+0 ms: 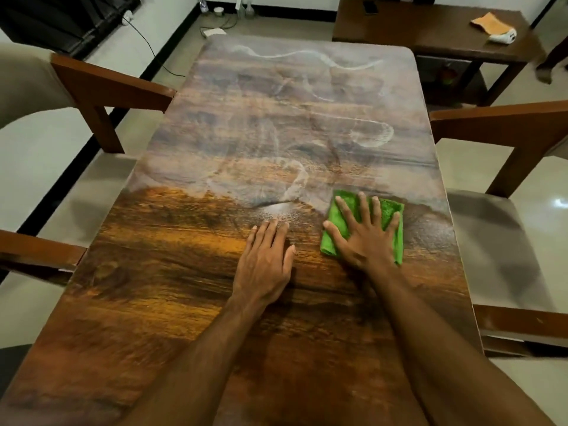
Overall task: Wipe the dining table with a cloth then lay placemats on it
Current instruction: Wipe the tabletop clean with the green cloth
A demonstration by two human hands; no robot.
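Observation:
A long wooden dining table fills the view. Its far half is covered with pale dust and streaky wipe marks; the near half looks dark and glossy. A folded green cloth lies right of centre, at the border between the dusty and the glossy part. My right hand presses flat on the cloth with fingers spread. My left hand rests flat on the bare wood just left of it, fingers straight and together. No placemats are visible on the table.
Wooden chairs with pale seats stand along both sides: left and right. A dark side table at the back right holds an orange cloth, a white object and a phone. Cables lie on the floor behind.

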